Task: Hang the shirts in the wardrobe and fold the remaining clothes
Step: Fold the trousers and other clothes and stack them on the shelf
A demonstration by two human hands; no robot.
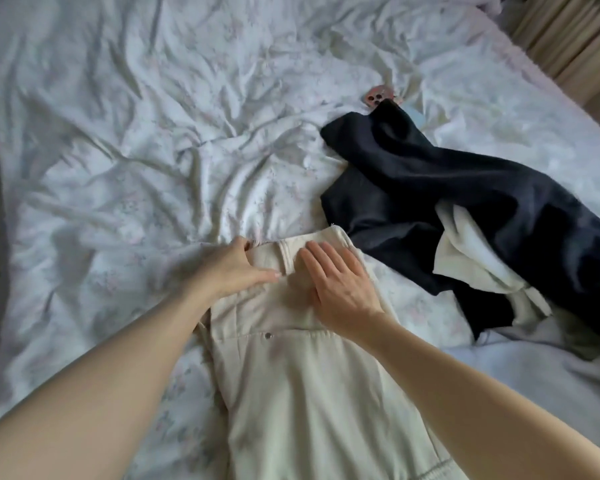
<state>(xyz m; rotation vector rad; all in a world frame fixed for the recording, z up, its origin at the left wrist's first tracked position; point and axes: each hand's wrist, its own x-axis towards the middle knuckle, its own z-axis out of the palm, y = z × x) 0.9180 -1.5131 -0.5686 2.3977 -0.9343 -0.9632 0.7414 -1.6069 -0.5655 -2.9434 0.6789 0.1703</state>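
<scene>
The bed (118,150) carries a wrinkled white floral sheet. Left hand (238,268): it lies on the far left corner of the cream trousers (291,358), fingers extended toward the right and thumb at the trousers' far edge; whether it pinches the cloth cannot be told. The trousers lie flat near the bed's near edge. Right hand (340,282): fingers straight and together, palm pressed flat on the trousers. Just beside the trousers, toward the bed's right edge, lies a dark navy garment (465,188) overlapping a white cloth (471,251). At its far end, a pink phone (378,95) is partly covered.
</scene>
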